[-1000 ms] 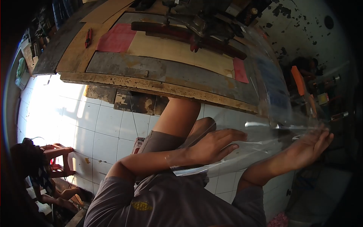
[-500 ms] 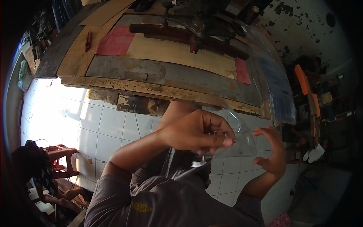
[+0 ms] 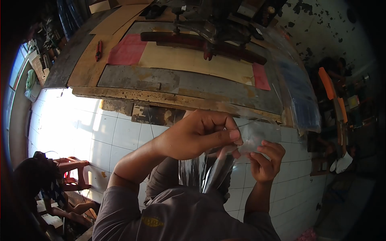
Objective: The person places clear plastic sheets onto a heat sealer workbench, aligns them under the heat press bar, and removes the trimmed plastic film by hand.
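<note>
A clear plastic sheet hangs in folds over my lap, below the front edge of the worktable. My left hand pinches it, thumb against curled fingers. Close by on the right, my right hand has its fingers bent around the sheet's other part, thumb and fingertips on the film. Beyond my hands, a long pale yellow sheet with pink ends lies on the grey plate, under a dark red bar of a black machine.
A red cutter lies on the brown board at the left. Stacked clear plastic hangs over the table's right side. Another person sits low at the left by a red stool. Orange pieces stand at the far right.
My left hand moved from lying over the sheet to pinching it. My right hand came in leftward from the far right, opened midway, and now closes on the film near my left hand.
</note>
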A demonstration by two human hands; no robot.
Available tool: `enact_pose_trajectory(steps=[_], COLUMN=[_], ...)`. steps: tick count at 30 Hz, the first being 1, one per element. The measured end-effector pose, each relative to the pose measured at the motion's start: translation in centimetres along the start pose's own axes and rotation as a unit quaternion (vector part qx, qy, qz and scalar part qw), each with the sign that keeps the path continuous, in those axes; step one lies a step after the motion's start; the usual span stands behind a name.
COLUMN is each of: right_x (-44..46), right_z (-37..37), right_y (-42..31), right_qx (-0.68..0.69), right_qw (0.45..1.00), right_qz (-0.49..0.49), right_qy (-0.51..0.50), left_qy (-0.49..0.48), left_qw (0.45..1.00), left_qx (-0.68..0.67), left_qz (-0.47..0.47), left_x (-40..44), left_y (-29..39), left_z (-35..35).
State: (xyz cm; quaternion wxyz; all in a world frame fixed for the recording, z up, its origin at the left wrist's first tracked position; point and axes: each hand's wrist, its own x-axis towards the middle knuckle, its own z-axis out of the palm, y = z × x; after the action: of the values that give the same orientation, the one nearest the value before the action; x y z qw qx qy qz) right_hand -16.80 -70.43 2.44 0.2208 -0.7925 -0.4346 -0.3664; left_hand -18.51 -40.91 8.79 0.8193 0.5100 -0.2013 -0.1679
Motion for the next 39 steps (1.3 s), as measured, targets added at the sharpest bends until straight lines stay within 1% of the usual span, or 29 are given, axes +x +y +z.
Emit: enact_pose_trajectory(steps=[2,5,6,8,9,12,13,15,16,17,18,20,21,22,24,26,28,29,31,33,36,37,39], right_x=[0.8,1.9,2.0,2.3,2.5,3.0,2.9,2.7,2.7,2.6,2.8,3.3,4.2,5.2,7.3,9.4,11.5,12.1,13.4,14.2,15.4,15.4,15.0], right_z=[-0.9,-3.0,-3.7,-5.3,-5.8,-6.3,-6.6,-6.7,-6.6,-6.7,-6.7,-6.5,-6.5,-6.5,-6.8,-8.3,-9.2,-8.8,-8.4,-8.3,-9.0,-9.0,-8.8], right_y=[0.4,0.5,0.4,0.3,0.1,-0.4,0.0,1.5,2.3,3.1,3.5,4.5,5.1,5.2,4.6,3.7,1.8,0.2,-2.0,-3.0,-2.3,-1.7,0.0], right_qx=[0.093,0.211,0.246,0.318,0.353,0.389,0.390,0.411,0.421,0.466,0.492,0.541,0.541,0.526,0.494,0.436,0.366,0.327,0.268,0.228,0.271,0.279,0.296], right_qw=[0.995,0.973,0.962,0.939,0.925,0.897,0.898,0.890,0.884,0.860,0.842,0.805,0.816,0.830,0.857,0.882,0.912,0.928,0.942,0.935,0.884,0.875,0.854], right_qz=[0.021,0.039,0.044,0.028,0.019,0.100,0.142,0.180,0.198,0.207,0.219,0.240,0.194,0.176,0.141,0.153,0.153,0.149,0.147,0.150,0.199,0.202,0.208], right_qy=[0.029,0.087,0.108,0.127,0.137,0.183,0.149,0.079,0.043,-0.006,-0.021,-0.049,-0.059,-0.055,-0.045,-0.090,-0.106,-0.100,-0.138,-0.226,-0.323,-0.340,-0.373], left_qy=[0.012,0.043,0.026,-0.010,0.014,0.056,0.081,0.149,0.173,0.199,0.214,0.200,0.172,0.143,0.152,0.155,0.156,0.142,0.112,0.085,0.059,0.053,0.040], left_qw=[1.000,0.998,0.992,0.952,0.943,0.874,0.847,0.768,0.741,0.713,0.703,0.725,0.755,0.784,0.767,0.745,0.716,0.709,0.695,0.698,0.698,0.696,0.717], left_qx=[0.010,0.035,0.110,0.255,0.274,0.413,0.462,0.570,0.590,0.609,0.597,0.568,0.548,0.528,0.554,0.582,0.612,0.621,0.638,0.627,0.617,0.615,0.595], left_qz=[0.019,0.011,0.064,0.167,0.185,0.250,0.249,0.252,0.270,0.286,0.321,0.336,0.316,0.294,0.287,0.287,0.296,0.302,0.313,0.334,0.359,0.367,0.360], left_x=[-0.2,-0.9,-0.9,-1.1,-1.5,-2.0,-2.1,-2.3,-2.0,-1.8,-1.3,-0.6,-0.2,0.1,0.4,0.7,1.0,1.1,1.2,1.4,2.0,2.3,2.8], left_y=[-0.2,1.4,1.6,1.8,2.1,2.7,2.9,3.7,3.8,3.8,3.6,2.9,2.1,1.5,1.1,0.8,0.6,0.7,0.8,1.4,2.0,2.1,2.5], left_z=[-0.1,0.7,0.9,1.3,2.3,3.9,4.3,5.5,5.9,6.2,6.4,5.9,5.3,4.9,4.6,4.7,5.1,5.3,5.6,5.8,5.1,4.7,4.4])
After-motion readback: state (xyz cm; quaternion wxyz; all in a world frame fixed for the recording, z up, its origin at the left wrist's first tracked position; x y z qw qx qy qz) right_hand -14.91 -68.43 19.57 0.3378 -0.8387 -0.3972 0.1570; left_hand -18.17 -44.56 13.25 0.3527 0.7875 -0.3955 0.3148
